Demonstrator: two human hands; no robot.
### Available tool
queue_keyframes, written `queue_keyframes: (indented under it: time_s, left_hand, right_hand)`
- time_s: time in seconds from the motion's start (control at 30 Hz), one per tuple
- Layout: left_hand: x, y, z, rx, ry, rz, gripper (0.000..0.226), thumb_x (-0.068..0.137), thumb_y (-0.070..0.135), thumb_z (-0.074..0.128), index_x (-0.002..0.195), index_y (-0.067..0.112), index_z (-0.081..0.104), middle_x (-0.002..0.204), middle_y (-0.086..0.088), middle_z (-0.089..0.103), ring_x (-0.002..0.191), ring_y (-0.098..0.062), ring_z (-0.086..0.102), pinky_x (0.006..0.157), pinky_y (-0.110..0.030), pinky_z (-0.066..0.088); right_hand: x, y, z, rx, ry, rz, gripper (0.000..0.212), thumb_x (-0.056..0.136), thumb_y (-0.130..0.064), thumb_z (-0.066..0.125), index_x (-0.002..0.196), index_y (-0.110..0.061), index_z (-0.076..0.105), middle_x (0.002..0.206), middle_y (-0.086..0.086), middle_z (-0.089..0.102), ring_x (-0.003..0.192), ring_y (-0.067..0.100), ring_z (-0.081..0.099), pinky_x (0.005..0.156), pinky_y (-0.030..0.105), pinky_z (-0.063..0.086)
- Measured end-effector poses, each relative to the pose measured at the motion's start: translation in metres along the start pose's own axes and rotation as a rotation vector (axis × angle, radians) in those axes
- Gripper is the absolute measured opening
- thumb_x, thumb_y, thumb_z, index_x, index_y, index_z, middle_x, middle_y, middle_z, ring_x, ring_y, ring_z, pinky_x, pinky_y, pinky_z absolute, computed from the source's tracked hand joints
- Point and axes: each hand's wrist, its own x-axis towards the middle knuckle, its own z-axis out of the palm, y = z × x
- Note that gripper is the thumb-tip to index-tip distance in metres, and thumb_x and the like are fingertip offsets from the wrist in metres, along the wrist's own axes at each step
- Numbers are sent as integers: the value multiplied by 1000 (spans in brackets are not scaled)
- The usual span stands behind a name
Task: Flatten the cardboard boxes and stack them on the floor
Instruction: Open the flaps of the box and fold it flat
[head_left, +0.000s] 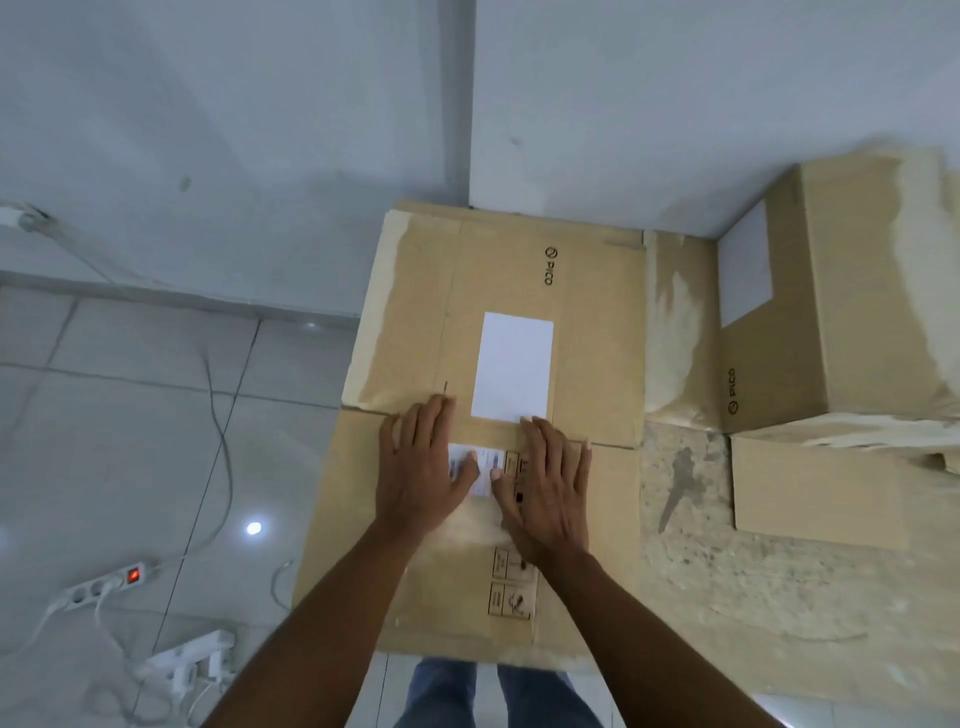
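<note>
A flat box (597, 338) of tan corrugated card lies in the centre of the frame on the floor (130, 415), its far edge against the white wall (675, 104). Its surface is matte and creased into rectangular panels, with pale fuzzy patches along the left edge and near the bottom where the top paper layer is torn off. The left hand (421, 467) and right hand (545, 488) lie side by side, palms down, on its middle crease; the fingers (441, 415) of both are straight and slightly spread, pressing flat and grasping nothing. Between the thumbs shows a small printed sticker (480, 465). Just above the hands is a smooth blank white label (511, 364); a second one (745, 270) sits on the upright box (857, 291) at the right edge, which also has ragged torn strips. That makes two boxes, one flat and one standing, each with a dark "PICO" mark. Below the upright box lies a plain card panel (815, 493); whether it is that box's flap I cannot tell. The surface under it is rough and speckled. At left the floor is glossy grey tile, with two white power strips (119, 579), one showing a lit red switch, and several thin cables (221, 426). Blue jeans (441, 691) show at the bottom.
</note>
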Motion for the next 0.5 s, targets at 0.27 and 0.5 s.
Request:
queue_keyframes:
  time_s: [0.27, 0.5]
  left_hand:
    - [126, 11, 9, 55, -86, 78, 74, 101, 49, 28, 159, 5, 13, 168, -14, 6, 156, -28, 5, 125, -46, 12]
    - [132, -1, 30, 84, -96, 102, 79, 102, 59, 19, 159, 4, 16, 167, -14, 11, 156, -26, 7, 125, -47, 14]
  right_hand:
    - [129, 8, -6, -9, 14, 19, 71, 104, -51, 27, 161, -17, 1, 169, 1, -5, 155, 20, -7, 124, 54, -2]
    - [140, 16, 7, -186, 60, 32, 74, 103, -56, 22, 161, -16, 1, 169, 1, -3, 156, 20, -5, 124, 54, 4]
